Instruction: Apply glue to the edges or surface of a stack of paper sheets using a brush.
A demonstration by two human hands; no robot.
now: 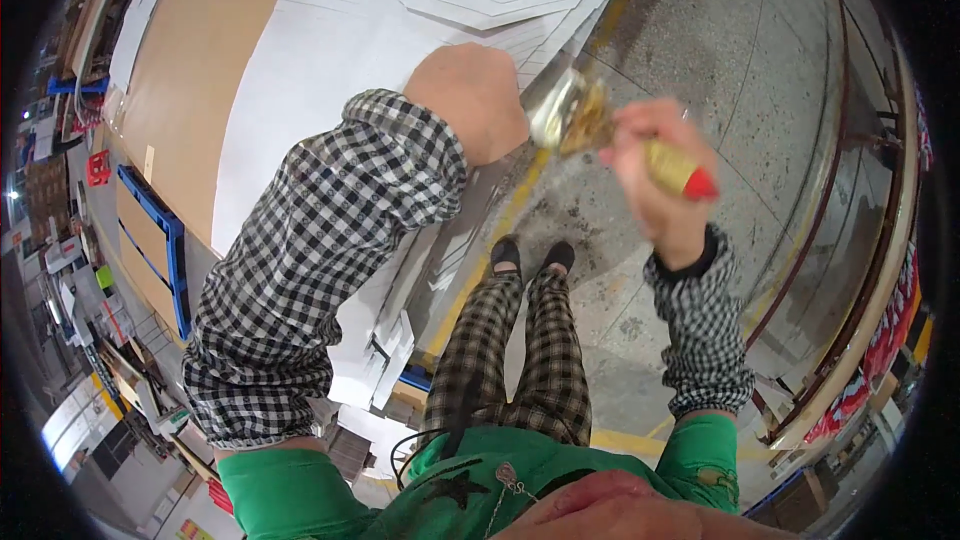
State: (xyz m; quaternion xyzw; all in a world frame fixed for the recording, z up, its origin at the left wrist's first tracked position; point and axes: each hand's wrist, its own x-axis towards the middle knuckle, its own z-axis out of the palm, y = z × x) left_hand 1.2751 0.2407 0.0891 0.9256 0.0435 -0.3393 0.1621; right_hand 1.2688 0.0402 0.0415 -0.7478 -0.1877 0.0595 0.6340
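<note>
**Both hands raised over the edge of a stack of white sheets, the right one gripping a brush**

The right hand is held up in front of the body with its fingers clamped around a yellow handle with a red tip. The handle runs out of the fist toward the lower right, the red end pointing away from the fingers. On the other side of the fingers, up and to the left, sits a shiny metal collar and a tuft of brownish bristles, blurred.

The left hand is just left of that metal collar, close to touching it. Only the back of the hand shows, so whether its fingers are closed on anything cannot be told. Both forearms wear black-and-white checked sleeve covers over green sleeves.

Behind and to the left of the left hand lies a wide stack of white cut sheets, some with angled flaps, spread over a brown cardboard sheet. More white pieces hang off the stack's near edge, below the left forearm. A blue pallet frame shows further left.

Below the right-hand fingers is a speckled concrete floor with a yellow painted line running along the stack. The person's checked trousers and black shoes stand beside that line. To the right of the right hand curves a brown metal railing.
</note>
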